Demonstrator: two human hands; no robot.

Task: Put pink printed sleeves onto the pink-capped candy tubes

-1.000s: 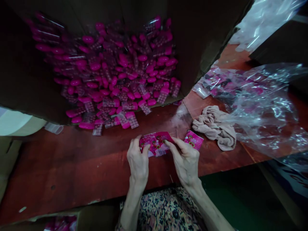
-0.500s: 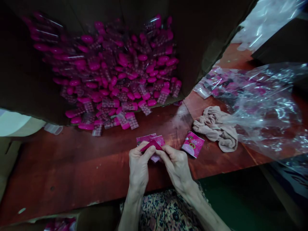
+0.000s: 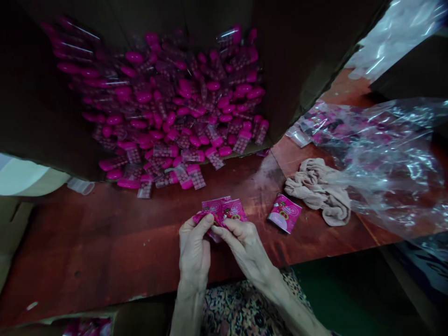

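My left hand [image 3: 193,247] and my right hand [image 3: 245,245] meet over the near part of the red-brown table [image 3: 105,233]. Both pinch a pink printed paper card [image 3: 224,212], folded between the fingertips. A second pink printed card [image 3: 284,213] lies flat on the table to the right of my hands, untouched. Beyond the hands, a big tipped cardboard box [image 3: 297,60] spills a heap of pink toy phones in clear sleeves [image 3: 175,116] onto the table.
A beige crumpled cloth [image 3: 322,191] lies right of the loose card. Crinkled clear plastic bags [image 3: 385,154] holding pink items cover the right side. A small clear sleeve [image 3: 80,185] sits at the left by a white rounded object [image 3: 24,179].
The card was held spread wide between both hands; the hands came together, folded it, and shifted slightly left. The view drifted a little.
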